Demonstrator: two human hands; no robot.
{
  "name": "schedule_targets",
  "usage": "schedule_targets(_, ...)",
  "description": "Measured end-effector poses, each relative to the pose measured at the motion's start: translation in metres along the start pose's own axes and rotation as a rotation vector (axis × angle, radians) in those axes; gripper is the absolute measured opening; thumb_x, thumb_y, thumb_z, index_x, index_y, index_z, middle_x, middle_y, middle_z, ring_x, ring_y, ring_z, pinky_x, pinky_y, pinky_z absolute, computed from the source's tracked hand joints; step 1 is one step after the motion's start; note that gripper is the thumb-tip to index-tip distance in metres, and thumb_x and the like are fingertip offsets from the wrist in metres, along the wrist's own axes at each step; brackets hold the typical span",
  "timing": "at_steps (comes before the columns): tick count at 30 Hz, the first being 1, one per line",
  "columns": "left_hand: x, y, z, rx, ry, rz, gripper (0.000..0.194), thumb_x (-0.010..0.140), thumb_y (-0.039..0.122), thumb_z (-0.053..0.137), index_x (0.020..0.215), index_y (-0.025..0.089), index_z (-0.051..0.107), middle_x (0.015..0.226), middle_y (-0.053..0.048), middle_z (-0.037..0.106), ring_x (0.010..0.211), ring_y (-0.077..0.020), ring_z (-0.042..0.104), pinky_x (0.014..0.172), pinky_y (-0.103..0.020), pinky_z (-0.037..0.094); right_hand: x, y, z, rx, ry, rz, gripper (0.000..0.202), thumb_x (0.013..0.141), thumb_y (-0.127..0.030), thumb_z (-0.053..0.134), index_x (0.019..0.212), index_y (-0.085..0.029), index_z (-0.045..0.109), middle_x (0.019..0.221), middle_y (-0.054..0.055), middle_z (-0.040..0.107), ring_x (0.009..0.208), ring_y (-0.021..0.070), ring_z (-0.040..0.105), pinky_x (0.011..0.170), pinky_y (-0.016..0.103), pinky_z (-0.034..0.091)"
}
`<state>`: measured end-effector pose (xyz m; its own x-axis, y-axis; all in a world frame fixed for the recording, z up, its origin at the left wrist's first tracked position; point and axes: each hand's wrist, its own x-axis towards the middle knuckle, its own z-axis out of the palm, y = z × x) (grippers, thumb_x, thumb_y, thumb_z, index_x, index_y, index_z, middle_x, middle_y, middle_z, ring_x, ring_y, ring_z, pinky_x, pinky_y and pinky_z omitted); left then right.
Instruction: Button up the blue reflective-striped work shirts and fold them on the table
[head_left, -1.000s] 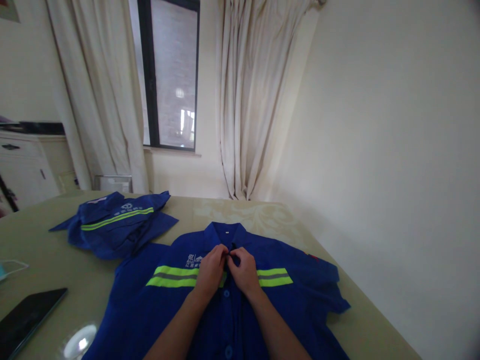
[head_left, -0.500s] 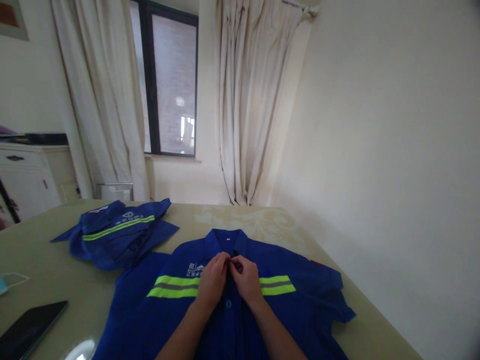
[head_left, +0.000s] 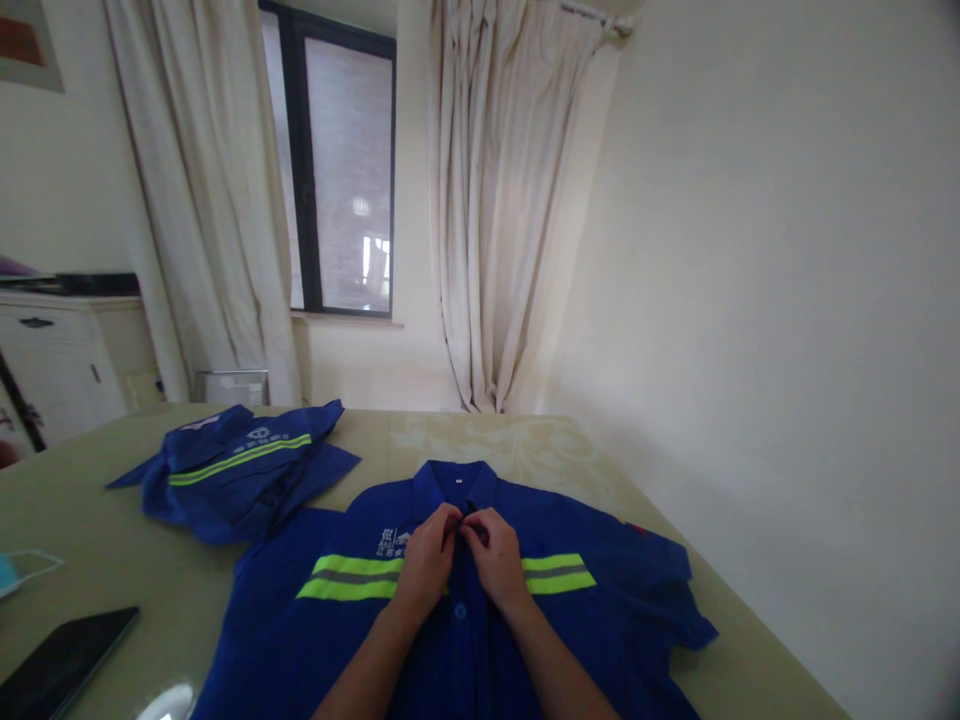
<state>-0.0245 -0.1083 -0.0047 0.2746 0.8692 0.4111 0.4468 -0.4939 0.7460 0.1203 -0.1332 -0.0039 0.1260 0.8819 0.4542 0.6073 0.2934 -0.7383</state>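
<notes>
A blue work shirt (head_left: 600, 530) with yellow-green reflective bands lies front up on the table, its collar away from me. My left hand (head_left: 429, 560) pinches the front placket just below the collar. Close against it, my right hand (head_left: 495, 562) pinches the other side of the same opening, fingertips nearly touching. Whatever sits between the fingertips is hidden. Lower on the placket, a round button (head_left: 460, 611) shows between my wrists.
A second blue garment (head_left: 240, 485) lies crumpled at the back left of the table (head_left: 517, 435). At the left are a dark tablet (head_left: 67, 660) and a face mask (head_left: 11, 575). A wall (head_left: 750, 350) runs along the right side.
Both hands stay at the placket below the collar, with only slight finger movement. The whole view has shifted a little.
</notes>
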Motion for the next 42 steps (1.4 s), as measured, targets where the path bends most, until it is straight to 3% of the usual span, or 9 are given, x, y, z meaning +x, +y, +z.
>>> schedule_targets(8,-0.003,0.002,0.003,0.005,0.043,-0.042,0.024,0.09,0.01,0.046,0.106,0.025,0.057,0.1,-0.004,0.071,0.095,-0.0202,0.071,0.088,-0.035,0.054,-0.002,-0.008,-0.002,-0.073,0.012,-0.025,0.015,0.089,-0.021,0.059,0.089,-0.021,0.074,0.084,0.004,0.071,0.073,0.0189,0.064,0.068,0.028,0.047)
schedule_targets(14,0.0,-0.003,0.003,-0.025,0.059,-0.025,0.025,0.089,0.011,0.047,0.107,0.025,0.057,0.098,-0.002,0.073,0.092,-0.018,0.072,0.085,-0.03,0.054,-0.003,-0.01,-0.002,-0.111,0.017,-0.05,0.017,0.091,-0.02,0.055,0.088,-0.021,0.072,0.082,0.003,0.069,0.073,0.0183,0.065,0.068,0.027,0.047)
schedule_targets(22,-0.002,-0.001,0.002,-0.037,0.1,-0.033,0.025,0.088,0.011,0.048,0.106,0.024,0.057,0.097,-0.002,0.073,0.09,-0.0189,0.071,0.085,-0.033,0.055,-0.005,-0.013,-0.001,-0.133,0.042,-0.072,0.016,0.092,-0.019,0.056,0.092,-0.023,0.071,0.104,0.006,0.065,0.089,0.0196,0.068,0.083,0.028,0.051)
schedule_targets(28,0.001,-0.003,0.002,-0.077,0.097,-0.002,0.023,0.088,0.013,0.047,0.103,0.025,0.06,0.097,-0.002,0.073,0.092,-0.0187,0.072,0.086,-0.031,0.055,-0.002,-0.005,0.002,-0.032,0.047,-0.051,0.015,0.09,-0.018,0.058,0.088,-0.022,0.072,0.09,0.005,0.073,0.086,0.0216,0.069,0.081,0.03,0.05)
schedule_targets(42,0.0,-0.006,0.003,-0.101,0.089,0.001,0.021,0.089,0.018,0.048,0.105,0.024,0.059,0.096,-0.004,0.07,0.09,-0.0213,0.069,0.085,-0.036,0.053,0.001,-0.002,0.001,-0.014,-0.025,-0.017,0.021,0.089,-0.018,0.056,0.093,-0.022,0.076,0.092,0.006,0.076,0.086,0.0224,0.071,0.081,0.03,0.051)
